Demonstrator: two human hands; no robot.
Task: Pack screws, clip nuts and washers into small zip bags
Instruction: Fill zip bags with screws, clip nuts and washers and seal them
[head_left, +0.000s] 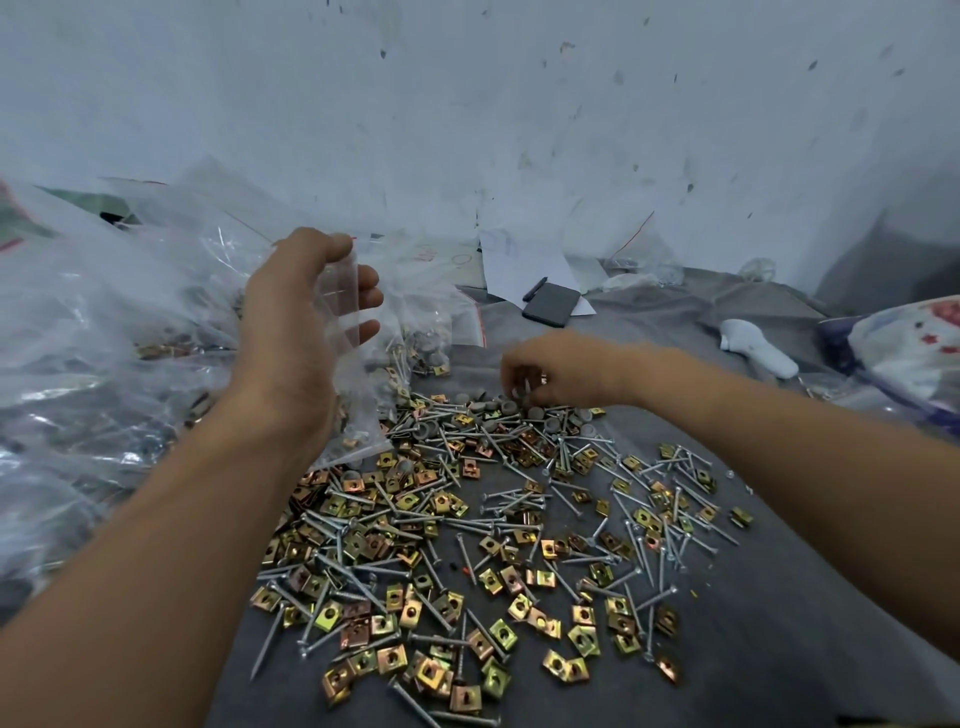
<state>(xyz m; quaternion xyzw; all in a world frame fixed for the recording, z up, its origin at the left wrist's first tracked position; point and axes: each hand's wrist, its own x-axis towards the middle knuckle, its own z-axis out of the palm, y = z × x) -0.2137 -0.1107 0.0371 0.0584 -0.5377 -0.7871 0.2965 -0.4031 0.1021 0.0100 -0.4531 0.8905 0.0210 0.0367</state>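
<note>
My left hand (301, 322) holds a small clear zip bag (345, 296) upright between thumb and fingers, raised above the pile. My right hand (550, 371) reaches down at the far edge of the pile and pinches small parts among the grey washers (496, 405). Silver screws (511, 501) and brass-coloured clip nuts (410, 613) lie scattered across the grey cloth (753, 623) in front of me.
A heap of clear plastic bags (104, 332), some holding packed hardware, fills the left side. White papers (519, 260), a pen and a dark phone (551, 304) lie at the back by the wall. A white object (756, 343) and patterned fabric (914, 343) sit at the right.
</note>
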